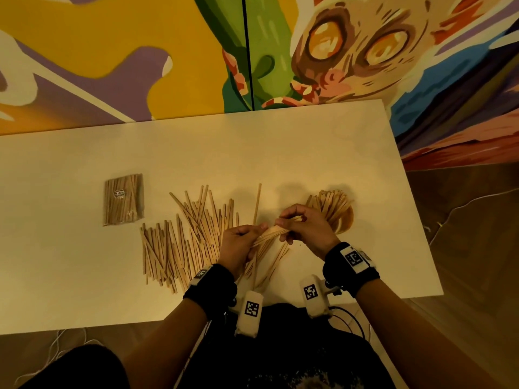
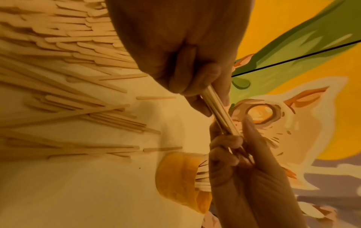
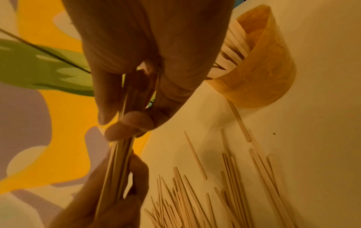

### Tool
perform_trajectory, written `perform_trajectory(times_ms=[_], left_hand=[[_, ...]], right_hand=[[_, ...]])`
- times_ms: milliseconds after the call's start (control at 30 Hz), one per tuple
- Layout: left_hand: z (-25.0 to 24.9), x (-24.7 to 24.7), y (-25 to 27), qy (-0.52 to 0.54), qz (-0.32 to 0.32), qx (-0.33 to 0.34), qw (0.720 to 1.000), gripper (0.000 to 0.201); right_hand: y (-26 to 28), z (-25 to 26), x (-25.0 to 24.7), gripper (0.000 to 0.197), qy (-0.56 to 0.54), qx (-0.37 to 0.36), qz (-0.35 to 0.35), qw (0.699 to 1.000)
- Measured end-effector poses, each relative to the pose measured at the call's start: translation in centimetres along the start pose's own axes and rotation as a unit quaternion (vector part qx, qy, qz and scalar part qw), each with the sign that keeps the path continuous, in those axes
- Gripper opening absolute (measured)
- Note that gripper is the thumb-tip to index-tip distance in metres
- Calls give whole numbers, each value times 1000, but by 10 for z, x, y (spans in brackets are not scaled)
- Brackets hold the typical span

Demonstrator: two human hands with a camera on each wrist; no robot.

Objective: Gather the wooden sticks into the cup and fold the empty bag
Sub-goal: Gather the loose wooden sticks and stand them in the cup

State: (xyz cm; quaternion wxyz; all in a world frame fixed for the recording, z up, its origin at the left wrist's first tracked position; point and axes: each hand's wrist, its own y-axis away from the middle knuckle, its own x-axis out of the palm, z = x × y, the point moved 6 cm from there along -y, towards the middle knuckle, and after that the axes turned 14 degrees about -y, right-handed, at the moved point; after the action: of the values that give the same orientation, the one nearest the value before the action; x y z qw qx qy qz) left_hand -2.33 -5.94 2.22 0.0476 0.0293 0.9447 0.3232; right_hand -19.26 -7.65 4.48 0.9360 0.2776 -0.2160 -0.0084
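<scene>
We judge gathering underway: left hand (image 1: 238,242) and right hand (image 1: 304,227) both grip a stick bundle (image 1: 271,233); next, insert it into the cup (image 1: 341,217) at 2 o'clock.

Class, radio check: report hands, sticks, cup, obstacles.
Both hands, left and right, grip one stick bundle. Cup part-filled. Loose sticks cover table. Path unobstructed.

We wear black wristbands (image 1: 209,287) on both bare forearms, each carrying white blocks (image 1: 250,310) printed with black-and-white square markers (image 1: 353,259). Thin black cables (image 1: 348,318) trail from the right one. Our clothing (image 1: 280,346) is black.
</scene>
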Motion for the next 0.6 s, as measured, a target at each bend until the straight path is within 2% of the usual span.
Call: perform_trajectory(times_ms=[133,300,400,467,600], left_hand=[[1,6,-3,6,24,-27,999,25],[1,18,-2,-35,54,-44,997,35],[6,36,-4,-45,84,-76,993,41],[11,29,-7,-65,77,-74,992,38],[23,6,-19,-177,45,-56,982,25]], right_hand=[[3,1,0,13,-34,10,33,999],[6,0,-4,6,-34,-7,14,999],[15,17,-44,3,-19,-32,-29,999],[19,34,-64,3,23,-57,-55,997],[19,79,-103,4,143,-119,-122,975]])
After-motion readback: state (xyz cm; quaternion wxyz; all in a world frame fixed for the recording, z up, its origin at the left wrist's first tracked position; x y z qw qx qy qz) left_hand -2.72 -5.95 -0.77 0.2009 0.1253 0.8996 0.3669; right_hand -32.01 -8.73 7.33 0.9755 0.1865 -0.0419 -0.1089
